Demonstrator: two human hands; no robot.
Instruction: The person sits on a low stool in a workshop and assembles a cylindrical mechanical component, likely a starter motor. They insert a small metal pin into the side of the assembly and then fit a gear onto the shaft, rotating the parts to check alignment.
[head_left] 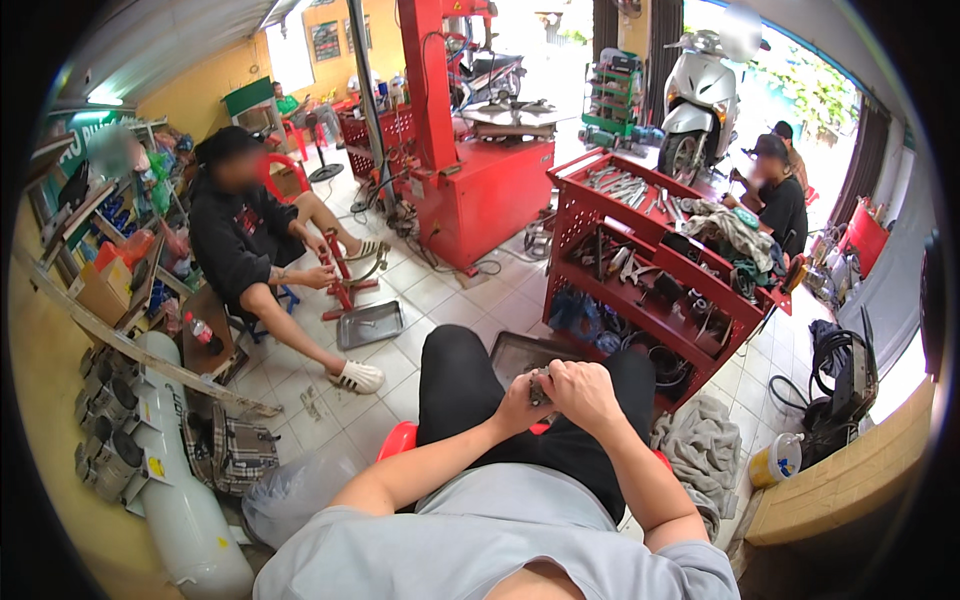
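I sit with both hands together above my lap, around a small dark metal part (540,390) whose kind I cannot make out. My left hand (518,408) is closed around it from the left and below. Fingers bent, my right hand (584,394) grips the same part from the right and above, covering much of it. Just beyond my hands, a dark metal tray (515,350) lies on the floor between my knees, partly hidden by them.
A red tool cart (650,235) with wrenches stands ahead to the right. At left, a seated person (240,225) works at a red stand (340,275) beside a grey tray (370,325). A rag (700,450) and a yellow tub (775,460) lie right; a white tank (185,490) stands left.
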